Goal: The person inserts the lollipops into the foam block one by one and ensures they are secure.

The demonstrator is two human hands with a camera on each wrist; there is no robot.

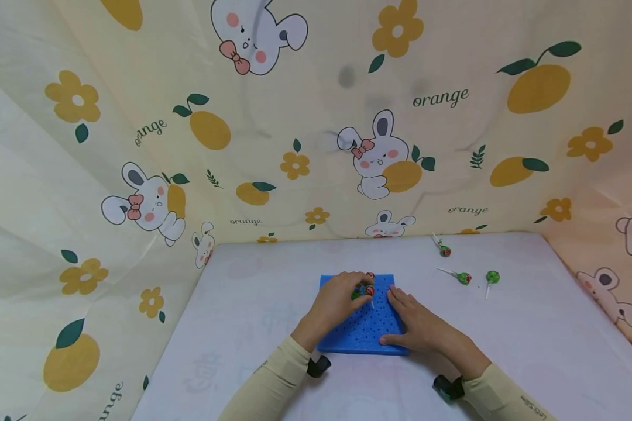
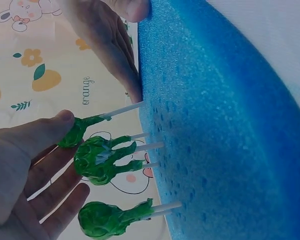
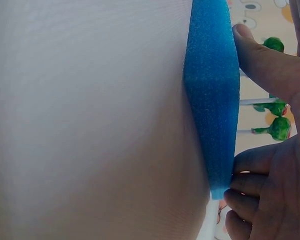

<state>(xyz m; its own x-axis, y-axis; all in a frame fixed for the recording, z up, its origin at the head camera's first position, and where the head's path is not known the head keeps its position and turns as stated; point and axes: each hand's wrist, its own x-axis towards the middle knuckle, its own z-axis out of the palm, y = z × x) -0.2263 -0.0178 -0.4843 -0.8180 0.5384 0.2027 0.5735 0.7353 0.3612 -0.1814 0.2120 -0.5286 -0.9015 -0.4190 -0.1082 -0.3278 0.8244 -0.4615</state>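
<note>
In front of you, the block [image 2: 230,145] looks like foam, grainy and pitted with holes. The lollipop wrappers [image 2: 95,161] seem of crinkled, glossy plastic, the sticks [image 2: 123,109] are smooth, and your sleeves [image 1: 274,380] are matt cloth.

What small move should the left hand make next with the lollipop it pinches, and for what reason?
The left hand should probably press the pinched lollipop gently along its stick into the perforated blue foam board: the stick reaches the board, how deep is unclear; neighbouring lollipops stand in it, and the right hand rests against its edge.
</note>
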